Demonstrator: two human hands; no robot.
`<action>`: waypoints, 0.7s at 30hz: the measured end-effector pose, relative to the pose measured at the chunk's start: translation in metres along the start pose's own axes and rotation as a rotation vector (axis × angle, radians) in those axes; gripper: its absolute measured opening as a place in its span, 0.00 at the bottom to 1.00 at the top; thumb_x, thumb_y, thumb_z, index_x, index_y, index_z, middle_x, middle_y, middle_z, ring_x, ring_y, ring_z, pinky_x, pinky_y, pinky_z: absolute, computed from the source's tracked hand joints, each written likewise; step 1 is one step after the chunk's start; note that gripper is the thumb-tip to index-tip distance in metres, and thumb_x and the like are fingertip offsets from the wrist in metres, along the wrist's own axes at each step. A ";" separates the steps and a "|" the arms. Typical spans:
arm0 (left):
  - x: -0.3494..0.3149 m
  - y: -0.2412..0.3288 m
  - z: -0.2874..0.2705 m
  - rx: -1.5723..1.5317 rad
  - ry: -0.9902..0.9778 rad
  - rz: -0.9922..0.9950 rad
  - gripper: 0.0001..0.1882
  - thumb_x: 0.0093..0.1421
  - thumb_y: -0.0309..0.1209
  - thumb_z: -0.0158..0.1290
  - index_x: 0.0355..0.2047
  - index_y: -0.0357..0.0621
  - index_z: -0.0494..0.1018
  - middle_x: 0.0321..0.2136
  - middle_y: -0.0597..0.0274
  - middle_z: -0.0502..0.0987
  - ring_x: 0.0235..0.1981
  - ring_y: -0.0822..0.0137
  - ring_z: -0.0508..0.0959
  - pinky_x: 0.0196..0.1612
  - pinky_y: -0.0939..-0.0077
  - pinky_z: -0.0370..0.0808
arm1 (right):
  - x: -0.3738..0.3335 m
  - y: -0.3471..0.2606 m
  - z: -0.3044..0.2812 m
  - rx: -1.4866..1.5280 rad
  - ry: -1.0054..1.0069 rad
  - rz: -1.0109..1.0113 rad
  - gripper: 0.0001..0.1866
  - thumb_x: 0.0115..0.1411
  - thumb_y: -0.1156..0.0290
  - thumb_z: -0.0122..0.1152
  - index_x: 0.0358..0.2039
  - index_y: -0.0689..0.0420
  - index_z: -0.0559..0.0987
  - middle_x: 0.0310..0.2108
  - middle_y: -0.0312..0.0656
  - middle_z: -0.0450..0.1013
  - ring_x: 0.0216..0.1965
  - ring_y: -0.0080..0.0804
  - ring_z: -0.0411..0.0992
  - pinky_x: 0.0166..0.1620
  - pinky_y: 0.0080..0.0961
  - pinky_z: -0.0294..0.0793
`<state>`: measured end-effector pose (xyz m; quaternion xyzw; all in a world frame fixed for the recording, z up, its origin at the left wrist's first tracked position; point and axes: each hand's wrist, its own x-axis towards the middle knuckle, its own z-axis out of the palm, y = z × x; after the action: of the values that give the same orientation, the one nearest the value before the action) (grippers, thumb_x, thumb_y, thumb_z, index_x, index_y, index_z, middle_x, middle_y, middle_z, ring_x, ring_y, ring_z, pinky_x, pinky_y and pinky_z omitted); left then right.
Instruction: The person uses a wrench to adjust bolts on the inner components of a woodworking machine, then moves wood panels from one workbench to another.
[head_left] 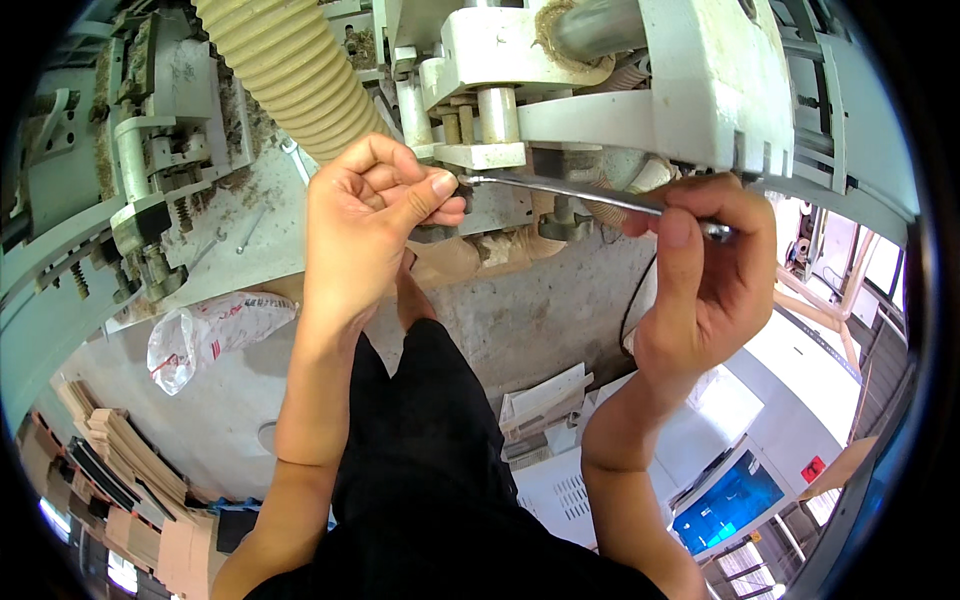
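My right hand (705,270) is closed round one end of a long silver wrench (570,190), thumb laid along it. The tool reaches leftward, nearly level, to the fingers of my left hand (375,205). Thumb and forefinger of that hand are pinched together at the wrench's far tip; what lies between them is too small to make out. Both hands are raised just below a white machine block (482,156) with a metal post (497,115) above it.
A ribbed beige hose (290,75) hangs at upper left. Loose wrenches (250,232) lie on the dusty machine bed (268,262). On the floor are a plastic bag (220,335), stacked boards (130,450) and flat panels (545,405). A blue screen (728,500) stands at lower right.
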<state>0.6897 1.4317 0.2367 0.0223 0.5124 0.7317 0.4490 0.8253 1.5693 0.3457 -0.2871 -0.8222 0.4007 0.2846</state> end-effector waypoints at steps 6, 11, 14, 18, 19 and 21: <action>0.001 0.001 0.002 0.065 -0.006 0.073 0.10 0.60 0.17 0.58 0.29 0.41 0.66 0.28 0.58 0.80 0.28 0.69 0.82 0.35 0.74 0.83 | -0.001 0.005 -0.004 -0.094 -0.015 -0.081 0.07 0.57 0.85 0.61 0.35 0.67 0.74 0.32 0.44 0.73 0.31 0.28 0.71 0.35 0.19 0.69; 0.002 0.001 0.000 0.029 0.011 0.006 0.10 0.61 0.18 0.57 0.29 0.41 0.66 0.28 0.58 0.80 0.27 0.70 0.82 0.36 0.75 0.84 | -0.005 0.010 0.010 0.217 0.075 -0.074 0.06 0.57 0.86 0.61 0.35 0.67 0.74 0.31 0.45 0.73 0.31 0.31 0.74 0.37 0.22 0.73; 0.005 -0.001 -0.002 -0.021 -0.004 -0.029 0.11 0.62 0.19 0.57 0.28 0.42 0.66 0.27 0.59 0.79 0.27 0.70 0.82 0.36 0.74 0.84 | 0.003 0.021 0.017 0.098 0.018 -0.346 0.06 0.58 0.86 0.60 0.35 0.67 0.73 0.31 0.46 0.73 0.32 0.31 0.75 0.38 0.22 0.75; 0.007 -0.005 -0.004 -0.118 -0.034 -0.074 0.11 0.62 0.20 0.57 0.28 0.44 0.66 0.27 0.61 0.79 0.28 0.70 0.82 0.36 0.74 0.84 | 0.003 0.011 0.018 0.044 0.079 -0.150 0.06 0.57 0.87 0.60 0.35 0.66 0.74 0.31 0.46 0.74 0.33 0.34 0.76 0.38 0.23 0.76; 0.007 -0.006 -0.004 -0.151 -0.037 -0.091 0.11 0.62 0.21 0.57 0.28 0.44 0.65 0.27 0.61 0.79 0.29 0.71 0.82 0.36 0.74 0.84 | 0.003 0.005 0.017 0.088 0.086 -0.062 0.06 0.57 0.87 0.60 0.35 0.66 0.74 0.30 0.46 0.75 0.33 0.35 0.77 0.38 0.24 0.77; 0.006 -0.009 -0.004 -0.168 -0.025 -0.109 0.11 0.63 0.21 0.57 0.28 0.45 0.66 0.28 0.62 0.79 0.29 0.71 0.82 0.37 0.74 0.84 | 0.006 -0.005 0.012 0.212 0.078 0.063 0.06 0.56 0.88 0.59 0.34 0.66 0.74 0.30 0.46 0.75 0.34 0.37 0.77 0.38 0.25 0.77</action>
<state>0.6897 1.4333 0.2254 -0.0340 0.4439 0.7464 0.4947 0.8115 1.5646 0.3452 -0.2962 -0.7542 0.4827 0.3324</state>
